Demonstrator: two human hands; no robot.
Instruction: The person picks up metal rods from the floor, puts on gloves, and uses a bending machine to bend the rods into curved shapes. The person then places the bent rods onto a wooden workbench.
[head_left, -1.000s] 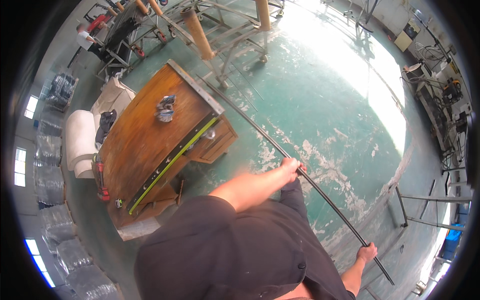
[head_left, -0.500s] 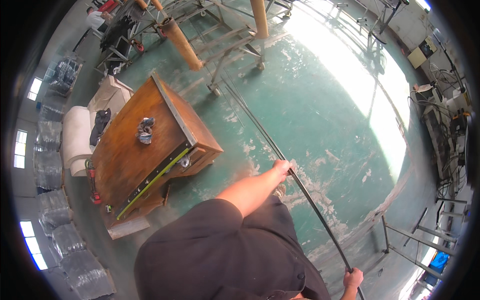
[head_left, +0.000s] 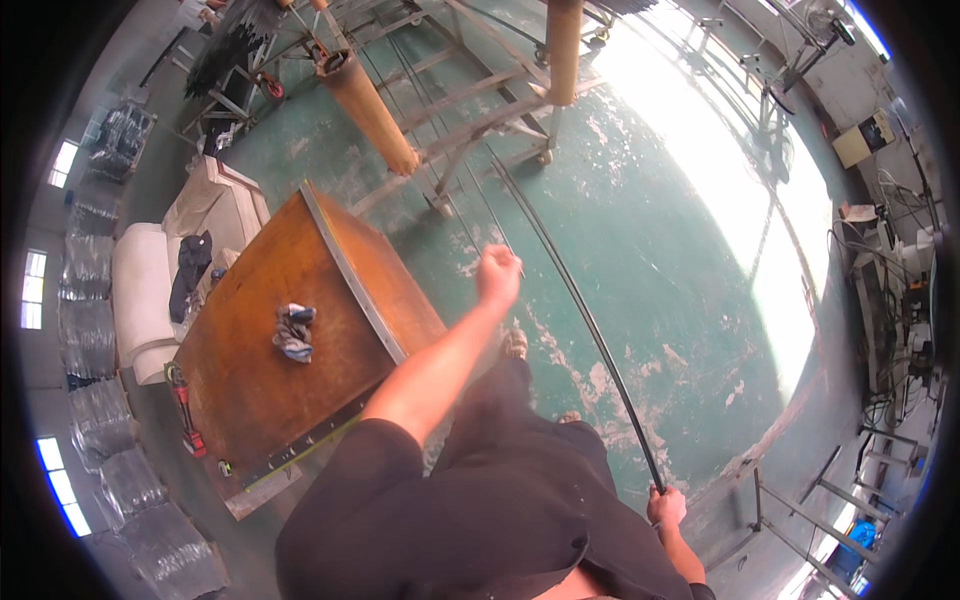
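Now | long thin dark metal rod [head_left: 580,310] swung away from brown wooden bench [head_left: 290,370] toward metal rack [head_left: 470,140] | left hand [head_left: 498,275] fisted, rod contact unclear | right hand [head_left: 666,506] grips rod's near end.

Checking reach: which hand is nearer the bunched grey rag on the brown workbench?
Left. The left hand hangs just right of the workbench, rag; the right hand is far right.

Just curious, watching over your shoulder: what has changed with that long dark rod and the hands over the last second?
The left hand slid forward along the long dark rod, whose far end now reaches the metal rack. The right hand still grips its near end.
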